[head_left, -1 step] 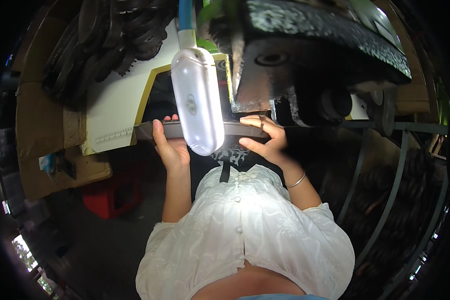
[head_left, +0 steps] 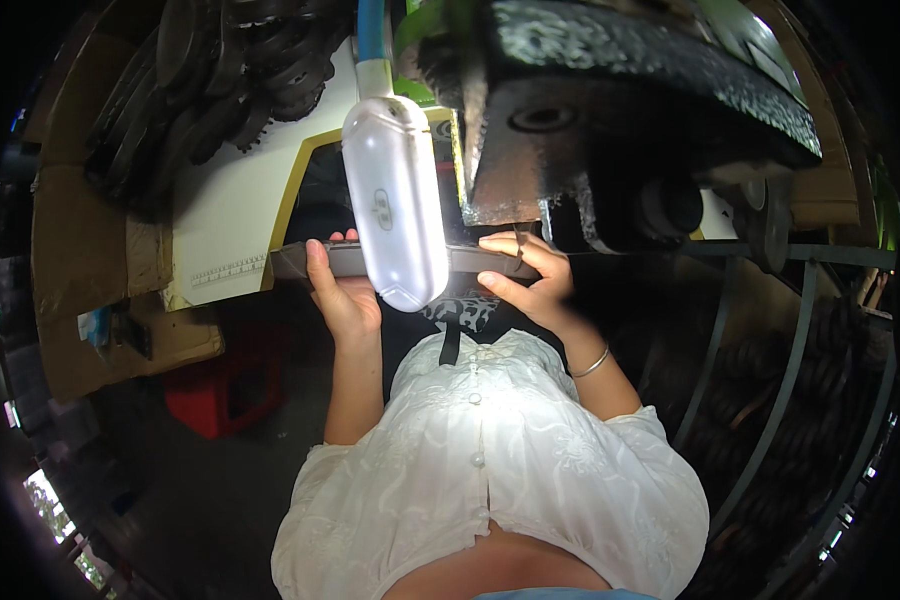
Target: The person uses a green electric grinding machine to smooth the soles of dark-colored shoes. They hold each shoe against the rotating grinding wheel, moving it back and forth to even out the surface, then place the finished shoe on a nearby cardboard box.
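A long grey-brown piece, seen edge-on and looking like a shoe sole [head_left: 345, 260], lies crosswise between my hands. My left hand [head_left: 342, 295] grips its left part, thumb on the near side and fingertips showing over the far edge. At the right part, my right hand [head_left: 535, 280] pinches it, thumb low and index finger along the top. A glowing white lamp [head_left: 400, 200] hangs in front and hides the middle of the piece. Just beyond the right fingers is the dark, worn metal head of a machine [head_left: 620, 110].
A pile of dark soles [head_left: 200, 80] lies at the far left on a white board [head_left: 235, 190] with a yellow edge and a printed ruler. Cardboard [head_left: 90, 200] stands left of it. A red stool [head_left: 225, 390] is below left. A metal rack [head_left: 800, 330] stands at right.
My right hand has shifted very slightly to the left with the sole-like piece. Nothing else visibly differs.
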The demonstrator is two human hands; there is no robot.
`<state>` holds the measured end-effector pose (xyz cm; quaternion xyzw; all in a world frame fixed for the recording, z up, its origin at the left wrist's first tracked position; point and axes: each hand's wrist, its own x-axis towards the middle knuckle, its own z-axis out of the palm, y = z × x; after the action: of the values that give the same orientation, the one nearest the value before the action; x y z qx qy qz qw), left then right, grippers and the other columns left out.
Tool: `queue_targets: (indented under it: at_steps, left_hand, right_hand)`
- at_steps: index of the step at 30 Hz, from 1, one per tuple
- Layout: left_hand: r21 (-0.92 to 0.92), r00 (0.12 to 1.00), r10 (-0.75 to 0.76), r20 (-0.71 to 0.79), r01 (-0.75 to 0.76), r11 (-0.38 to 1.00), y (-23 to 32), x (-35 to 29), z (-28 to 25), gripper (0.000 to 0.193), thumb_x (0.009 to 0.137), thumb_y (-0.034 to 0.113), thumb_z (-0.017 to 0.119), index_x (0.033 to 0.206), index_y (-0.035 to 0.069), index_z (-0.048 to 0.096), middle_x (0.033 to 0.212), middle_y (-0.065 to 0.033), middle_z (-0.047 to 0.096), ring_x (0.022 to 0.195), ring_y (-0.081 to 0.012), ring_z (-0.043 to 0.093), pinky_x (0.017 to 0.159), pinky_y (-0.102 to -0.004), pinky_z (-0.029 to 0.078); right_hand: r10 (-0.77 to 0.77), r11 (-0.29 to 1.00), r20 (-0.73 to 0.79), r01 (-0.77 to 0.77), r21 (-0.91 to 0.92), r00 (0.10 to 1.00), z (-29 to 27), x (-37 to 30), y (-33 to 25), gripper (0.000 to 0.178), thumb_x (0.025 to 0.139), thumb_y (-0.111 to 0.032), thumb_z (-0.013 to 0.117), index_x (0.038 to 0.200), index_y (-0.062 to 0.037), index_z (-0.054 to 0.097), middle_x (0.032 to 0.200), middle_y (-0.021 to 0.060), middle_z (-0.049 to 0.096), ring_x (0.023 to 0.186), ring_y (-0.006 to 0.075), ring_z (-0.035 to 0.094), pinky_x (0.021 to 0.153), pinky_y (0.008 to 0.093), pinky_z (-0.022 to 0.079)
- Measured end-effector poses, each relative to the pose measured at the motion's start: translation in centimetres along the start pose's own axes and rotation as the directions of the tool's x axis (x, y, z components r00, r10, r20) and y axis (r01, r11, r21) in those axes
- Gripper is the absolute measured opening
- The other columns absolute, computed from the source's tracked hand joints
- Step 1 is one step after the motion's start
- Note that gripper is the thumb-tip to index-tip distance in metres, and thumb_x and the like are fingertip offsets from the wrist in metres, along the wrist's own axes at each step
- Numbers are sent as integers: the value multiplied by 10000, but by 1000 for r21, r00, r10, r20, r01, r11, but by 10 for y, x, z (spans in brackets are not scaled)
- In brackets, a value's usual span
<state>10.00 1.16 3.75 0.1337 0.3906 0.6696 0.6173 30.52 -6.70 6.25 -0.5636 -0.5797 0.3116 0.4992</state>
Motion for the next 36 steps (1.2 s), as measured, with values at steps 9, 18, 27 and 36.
queue_targets:
  at_steps: [9, 18, 27, 36]
  left_hand:
    - [-81, 955, -251, 156, 266, 961, -4, 7, -15, 470, 871, 382, 508, 1203, 68, 396, 1094, -109, 498, 1047, -243, 492, 905, -506, 405]
    - [540, 812, -490, 316, 271, 797, -33, 1, -10, 204, 913, 195, 470, 1019, 38, 547, 836, -67, 615, 756, -135, 604, 710, -270, 506]
    - [681, 658, -454, 601, -126, 721, -47, -34, 22, 581, 732, 46, 692, 1197, -4, 347, 1181, -138, 457, 1032, -205, 498, 768, -305, 494]
    - [767, 757, -515, 402, 29, 641, -69, -7, 9, 216, 830, 155, 601, 955, -11, 543, 750, -45, 597, 624, -106, 566, 540, -208, 455]
  right_hand:
    - [-73, 995, -182, 59, -78, 981, -33, -7, 11, 255, 697, -106, 736, 896, -3, 613, 843, 76, 639, 708, 116, 597, 650, 243, 487]
    - [313, 908, -813, 97, 408, 491, -130, -3, 2, 267, 809, -111, 636, 1040, 7, 571, 981, 90, 595, 899, 158, 564, 829, 260, 438]
    - [63, 998, -564, -36, 59, 823, -160, -4, -17, 251, 733, -74, 704, 938, 31, 605, 831, 36, 623, 774, 92, 562, 741, 209, 431]
    - [142, 970, -948, 150, 190, 286, -173, 30, -2, 285, 876, -190, 547, 1121, -45, 529, 1089, 126, 544, 971, 197, 536, 821, 307, 470]
